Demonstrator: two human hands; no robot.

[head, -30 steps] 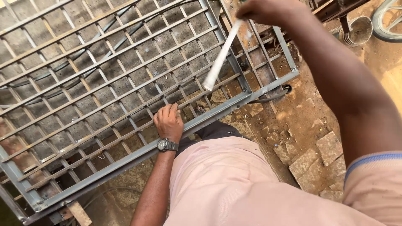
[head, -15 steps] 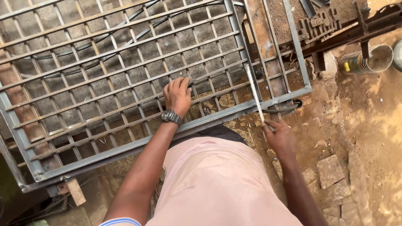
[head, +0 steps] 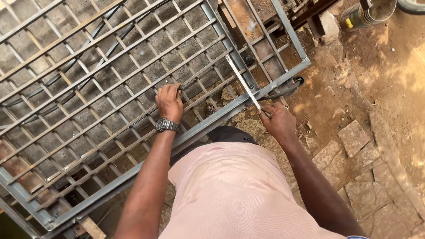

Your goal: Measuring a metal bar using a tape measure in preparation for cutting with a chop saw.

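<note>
Left hand (head: pixel 169 102) curled on metal grille (head: pixel 88 88); right hand (head: pixel 278 121) gripping flat metal strip (head: pixel 243 83), its lower end seemingly hidden.

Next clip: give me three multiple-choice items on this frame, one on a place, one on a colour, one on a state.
1. Where does the left hand rest?
A. on the metal grille
B. on the paving stones
C. on the bucket

2. What colour is the person's shirt?
A. dark blue
B. pale pink
C. green

3. What is the right hand doing?
A. hanging open and holding nothing
B. gripping one end of a thin flat metal strip
C. pressed flat on the soil

Answers:
1 A, its fingers curl over the bars, with the wristwatch just behind.
2 B, the cloth below the arms is pale pink.
3 B, the fingers close round the strip's near end, and the strip lies across the grille's frame.
</note>
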